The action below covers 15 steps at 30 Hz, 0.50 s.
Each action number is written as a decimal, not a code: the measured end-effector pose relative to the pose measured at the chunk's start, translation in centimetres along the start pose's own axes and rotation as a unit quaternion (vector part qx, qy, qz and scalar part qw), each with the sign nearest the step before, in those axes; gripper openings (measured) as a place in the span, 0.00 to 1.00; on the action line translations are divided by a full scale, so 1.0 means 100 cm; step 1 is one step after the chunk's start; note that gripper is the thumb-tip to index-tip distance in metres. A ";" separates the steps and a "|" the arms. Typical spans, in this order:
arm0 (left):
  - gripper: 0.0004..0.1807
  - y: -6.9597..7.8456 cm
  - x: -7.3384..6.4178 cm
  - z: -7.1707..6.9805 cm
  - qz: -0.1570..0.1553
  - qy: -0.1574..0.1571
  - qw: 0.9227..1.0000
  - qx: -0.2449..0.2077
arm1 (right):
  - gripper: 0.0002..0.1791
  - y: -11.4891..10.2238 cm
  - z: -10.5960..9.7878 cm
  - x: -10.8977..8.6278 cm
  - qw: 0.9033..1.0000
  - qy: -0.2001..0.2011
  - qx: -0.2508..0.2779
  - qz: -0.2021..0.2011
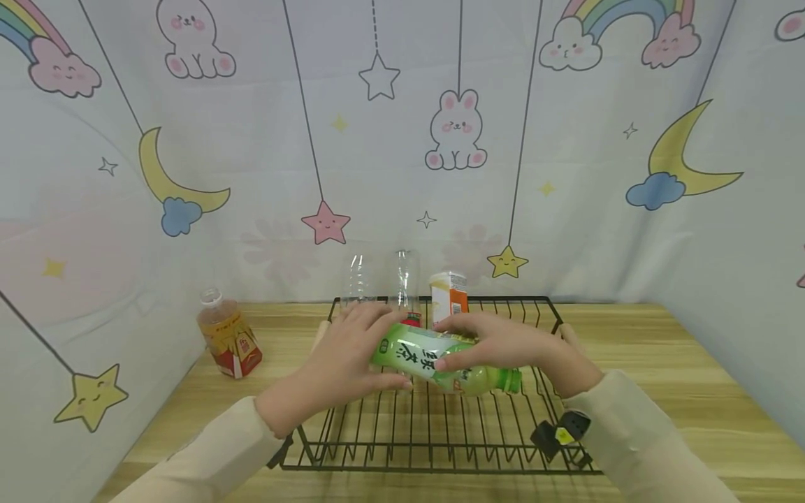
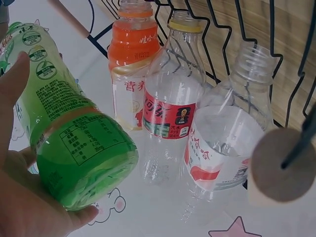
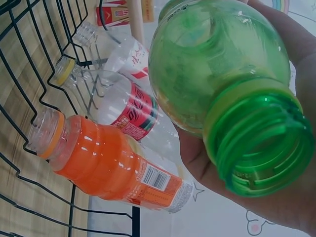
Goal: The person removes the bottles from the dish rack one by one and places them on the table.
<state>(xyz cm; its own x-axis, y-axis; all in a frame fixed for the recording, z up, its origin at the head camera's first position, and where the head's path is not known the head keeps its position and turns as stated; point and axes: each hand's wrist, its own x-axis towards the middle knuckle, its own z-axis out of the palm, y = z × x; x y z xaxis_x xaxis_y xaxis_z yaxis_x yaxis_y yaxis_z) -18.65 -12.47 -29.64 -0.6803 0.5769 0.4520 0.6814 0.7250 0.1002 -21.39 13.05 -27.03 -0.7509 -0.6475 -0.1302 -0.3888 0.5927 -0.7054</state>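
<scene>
Green bottle: the bottle [image 1: 409, 353] is up over the wire rack [image 1: 390, 470], between the two hands; it lies slantwise, base to the left, neck lower and to the right; its threaded green mouth is open.
Left hand: the hand [image 1: 355, 349] holds the base end – fingers over the far side, thumb on the near side.
Right hand: the hand [image 1: 503, 342] grips the bottle nearer its neck, one digit across the front of the label.
Back of the rack: three bottles stand neck down in a row – a clear one with a white label [image 2: 217, 148], a clear one with a red label [image 2: 168, 116] and an orange-and-white bottle [image 1: 449, 297]; the last is the rightmost in the head view.
Left of the rack: a bottle with a yellow-and-red label [image 1: 229, 339] stands upright on the wooden tabletop [image 1: 679, 391], its mouth open.
Around: pale sleeves [image 1: 214, 447] cover the forearms; a white curtain [image 1: 390, 161] printed with moons, stars and rabbits hangs behind.
</scene>
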 end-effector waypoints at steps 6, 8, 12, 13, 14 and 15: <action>0.48 0.000 0.001 0.001 -0.004 -0.011 1.000 0.011 | 0.37 -0.002 0.002 0.001 1.000 -0.007 0.002 -0.007; 0.47 -0.001 0.000 0.001 -0.005 -0.011 1.000 0.015 | 0.37 -0.002 0.002 0.002 1.000 -0.009 0.001 -0.011; 0.46 -0.002 -0.001 0.001 -0.007 -0.011 1.000 0.020 | 0.36 -0.003 0.003 0.003 1.000 -0.013 0.005 -0.011; 0.46 -0.002 -0.001 0.001 -0.007 -0.011 1.000 0.021 | 0.36 -0.003 0.003 0.003 1.000 -0.013 0.006 -0.010; 0.46 -0.002 -0.001 0.001 -0.007 -0.011 1.000 0.022 | 0.36 -0.003 0.004 0.003 1.000 -0.013 0.006 -0.009; 0.45 -0.002 -0.001 0.001 -0.008 -0.012 1.000 0.023 | 0.35 -0.003 0.004 0.004 1.000 -0.013 0.005 -0.008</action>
<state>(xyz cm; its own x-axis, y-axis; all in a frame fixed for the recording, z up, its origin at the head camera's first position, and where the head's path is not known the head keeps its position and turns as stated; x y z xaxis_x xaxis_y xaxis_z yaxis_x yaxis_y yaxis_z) -18.73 -12.66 -29.81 -0.6974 0.5742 0.4288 0.6580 0.7502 0.0655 -21.31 12.42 -27.14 -0.7299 -0.6698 -0.1364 -0.3954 0.5765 -0.7151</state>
